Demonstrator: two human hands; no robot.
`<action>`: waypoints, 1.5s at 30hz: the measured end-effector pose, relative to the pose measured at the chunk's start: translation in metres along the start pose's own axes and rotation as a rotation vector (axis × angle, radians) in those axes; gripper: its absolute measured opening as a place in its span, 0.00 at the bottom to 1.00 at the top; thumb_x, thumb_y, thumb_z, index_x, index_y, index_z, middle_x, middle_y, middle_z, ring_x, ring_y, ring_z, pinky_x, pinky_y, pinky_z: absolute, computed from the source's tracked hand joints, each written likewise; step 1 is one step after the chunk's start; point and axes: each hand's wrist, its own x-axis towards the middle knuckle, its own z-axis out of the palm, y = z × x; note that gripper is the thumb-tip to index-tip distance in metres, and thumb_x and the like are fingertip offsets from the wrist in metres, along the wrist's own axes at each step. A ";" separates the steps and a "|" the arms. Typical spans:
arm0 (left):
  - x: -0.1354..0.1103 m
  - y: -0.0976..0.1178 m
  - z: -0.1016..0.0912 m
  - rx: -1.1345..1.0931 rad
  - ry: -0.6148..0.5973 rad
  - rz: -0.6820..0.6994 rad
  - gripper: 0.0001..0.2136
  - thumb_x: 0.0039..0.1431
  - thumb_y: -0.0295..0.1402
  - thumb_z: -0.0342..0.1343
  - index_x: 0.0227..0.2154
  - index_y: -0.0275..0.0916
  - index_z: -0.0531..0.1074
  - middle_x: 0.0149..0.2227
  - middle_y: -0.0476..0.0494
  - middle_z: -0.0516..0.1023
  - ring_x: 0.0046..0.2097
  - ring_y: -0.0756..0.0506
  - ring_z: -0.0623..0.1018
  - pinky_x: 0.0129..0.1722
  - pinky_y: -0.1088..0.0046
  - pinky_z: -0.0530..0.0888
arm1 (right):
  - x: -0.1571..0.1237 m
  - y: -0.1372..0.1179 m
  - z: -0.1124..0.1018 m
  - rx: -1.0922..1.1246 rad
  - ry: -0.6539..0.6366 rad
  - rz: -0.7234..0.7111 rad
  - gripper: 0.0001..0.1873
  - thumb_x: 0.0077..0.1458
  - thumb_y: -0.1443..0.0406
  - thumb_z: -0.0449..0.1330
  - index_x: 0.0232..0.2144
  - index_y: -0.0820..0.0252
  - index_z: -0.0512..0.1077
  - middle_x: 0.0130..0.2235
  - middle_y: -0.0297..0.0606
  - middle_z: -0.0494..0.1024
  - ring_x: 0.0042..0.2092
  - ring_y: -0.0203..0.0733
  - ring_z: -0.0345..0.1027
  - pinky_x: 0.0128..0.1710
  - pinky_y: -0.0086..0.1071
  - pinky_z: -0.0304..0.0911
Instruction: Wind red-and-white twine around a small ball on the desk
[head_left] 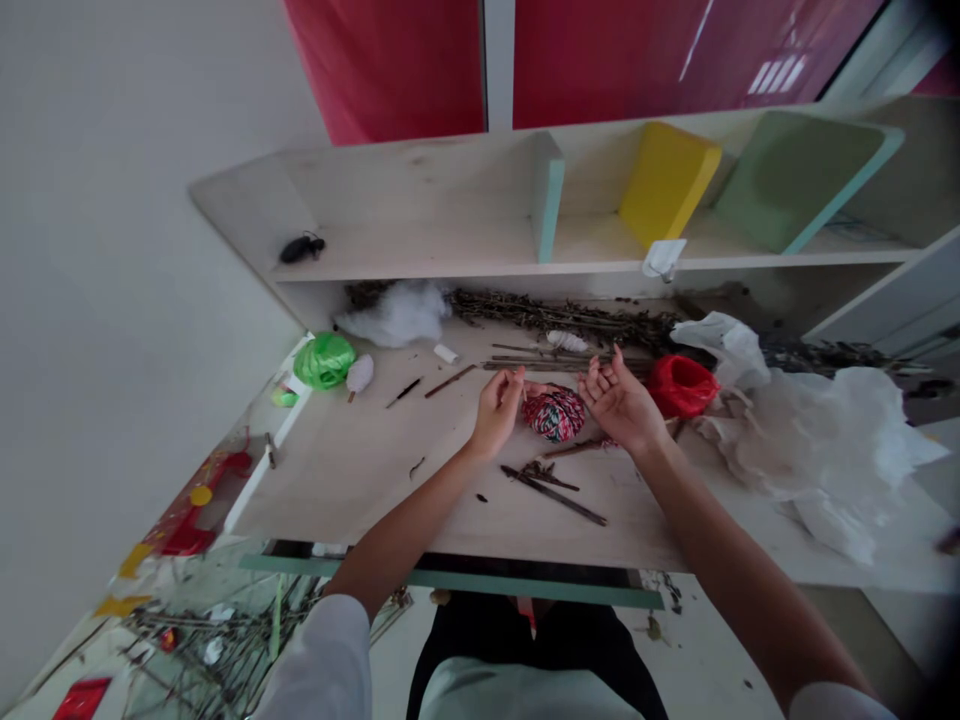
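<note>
My left hand (pixel 497 415) is beside the left edge of a multicoloured ball of yarn (pixel 555 414), with its fingertips pressed together. Whatever sits in that pinch is too small to make out. On the other side of the ball my right hand (pixel 621 402) is turned palm up, its fingers loosely bent and apart, with nothing visible in them. Just below the ball lies a brown twig (pixel 574 449), partly beyond my right wrist. Closer to me are a dark stick (pixel 555 495) and some dry plant bits (pixel 550 474).
To the right are a red roll of plastic twine (pixel 681 386) and crumpled white sheeting (pixel 817 440). Dry stalks (pixel 562 316) and white stuffing (pixel 401 314) line the back. Green twine (pixel 324 360) sits left. A drawer (pixel 465 582) stands partly open at the front edge.
</note>
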 end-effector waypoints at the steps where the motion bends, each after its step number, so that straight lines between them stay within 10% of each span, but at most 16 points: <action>1: 0.000 0.000 0.000 0.005 0.003 -0.003 0.20 0.57 0.55 0.50 0.25 0.42 0.58 0.27 0.47 0.78 0.33 0.47 0.80 0.41 0.66 0.74 | 0.000 0.001 -0.001 -0.023 -0.018 -0.010 0.06 0.50 0.61 0.67 0.27 0.50 0.73 0.33 0.25 0.80 0.32 0.31 0.75 0.40 0.29 0.73; 14: -0.001 0.000 0.000 0.000 0.000 0.019 0.19 0.58 0.53 0.50 0.25 0.42 0.58 0.27 0.47 0.78 0.34 0.47 0.80 0.42 0.66 0.74 | -0.001 0.000 -0.002 -0.097 -0.014 -0.020 0.09 0.48 0.64 0.66 0.34 0.51 0.73 0.28 0.23 0.77 0.22 0.26 0.64 0.26 0.23 0.66; 26: 0.006 -0.007 -0.005 -0.020 0.066 -0.009 0.20 0.56 0.54 0.51 0.25 0.41 0.62 0.27 0.46 0.78 0.33 0.47 0.80 0.43 0.65 0.75 | -0.002 0.005 -0.003 -0.364 -0.129 -0.144 0.17 0.37 0.57 0.71 0.26 0.57 0.69 0.23 0.26 0.70 0.17 0.24 0.42 0.13 0.22 0.38; 45: 0.009 0.003 -0.006 -0.169 0.178 -0.164 0.13 0.52 0.42 0.57 0.22 0.38 0.67 0.22 0.50 0.75 0.30 0.48 0.79 0.42 0.67 0.73 | -0.011 0.001 -0.001 -0.562 -0.285 0.006 0.24 0.38 0.56 0.71 0.31 0.57 0.63 0.19 0.25 0.67 0.17 0.25 0.46 0.16 0.23 0.36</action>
